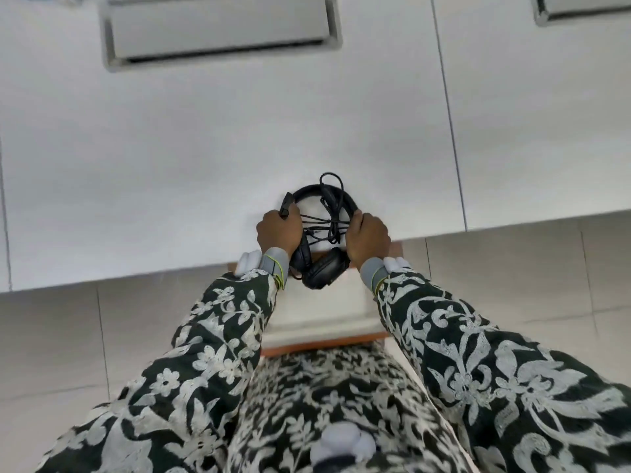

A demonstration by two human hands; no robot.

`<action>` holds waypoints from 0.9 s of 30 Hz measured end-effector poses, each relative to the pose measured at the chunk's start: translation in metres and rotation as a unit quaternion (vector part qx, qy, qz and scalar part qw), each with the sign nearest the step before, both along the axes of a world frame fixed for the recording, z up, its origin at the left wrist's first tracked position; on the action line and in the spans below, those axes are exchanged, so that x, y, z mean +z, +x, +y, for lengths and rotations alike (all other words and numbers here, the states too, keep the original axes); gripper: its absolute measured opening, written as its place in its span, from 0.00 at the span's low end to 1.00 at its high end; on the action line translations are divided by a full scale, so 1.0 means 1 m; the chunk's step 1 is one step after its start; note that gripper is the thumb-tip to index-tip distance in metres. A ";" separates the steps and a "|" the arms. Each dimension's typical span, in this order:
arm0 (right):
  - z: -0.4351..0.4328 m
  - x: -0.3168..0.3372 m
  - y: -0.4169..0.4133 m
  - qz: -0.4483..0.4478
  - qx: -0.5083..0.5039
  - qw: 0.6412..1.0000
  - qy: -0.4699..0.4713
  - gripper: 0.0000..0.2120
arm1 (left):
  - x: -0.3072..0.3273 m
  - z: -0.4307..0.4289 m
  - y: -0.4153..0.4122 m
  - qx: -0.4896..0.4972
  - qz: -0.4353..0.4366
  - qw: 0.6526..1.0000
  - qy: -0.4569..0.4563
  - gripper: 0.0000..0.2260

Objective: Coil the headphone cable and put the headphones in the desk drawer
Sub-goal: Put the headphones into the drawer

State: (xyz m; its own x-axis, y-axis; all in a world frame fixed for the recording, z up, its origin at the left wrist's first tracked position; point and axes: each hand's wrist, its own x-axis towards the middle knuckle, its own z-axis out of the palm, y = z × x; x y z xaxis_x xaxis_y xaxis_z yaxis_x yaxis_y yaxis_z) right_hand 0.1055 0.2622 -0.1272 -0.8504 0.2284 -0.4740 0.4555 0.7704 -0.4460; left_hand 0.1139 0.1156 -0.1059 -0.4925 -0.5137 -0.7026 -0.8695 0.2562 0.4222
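Black over-ear headphones (pixel 322 268) hang between both hands at the front edge of the white desk (pixel 205 165). My left hand (pixel 278 232) grips the left side of the headband, and my right hand (pixel 368 238) grips the right side. The black cable (pixel 329 216) is bundled in loose loops across the headband between the hands, with one loop sticking up past the band. The ear cups hang down over an open drawer (pixel 321 319), which has a pale inside and an orange-brown front edge and sits just under the desk edge.
Two grey cable-tray flaps (pixel 218 25) (pixel 587 5) are set into the back of the desk. A seam (pixel 450 131) runs down the desk to the right of the headphones. Grey floor tiles (pixel 51 336) lie on both sides of my patterned sleeves and lap.
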 end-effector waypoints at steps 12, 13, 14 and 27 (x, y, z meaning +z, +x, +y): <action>0.049 -0.009 0.122 0.029 0.077 0.996 0.032 0.23 | -0.016 0.050 0.138 0.036 -0.028 0.999 -0.003 0.21; 0.050 -0.012 0.129 0.017 0.082 0.996 0.036 0.23 | -0.020 0.051 0.145 0.037 -0.046 0.998 0.002 0.22; 0.052 -0.015 0.136 0.003 0.088 0.995 0.039 0.23 | -0.025 0.051 0.153 0.043 -0.068 0.997 0.013 0.23; 0.023 -0.117 0.094 -0.316 0.099 0.943 0.035 0.24 | -0.119 0.022 0.129 -0.002 -0.265 0.961 0.077 0.29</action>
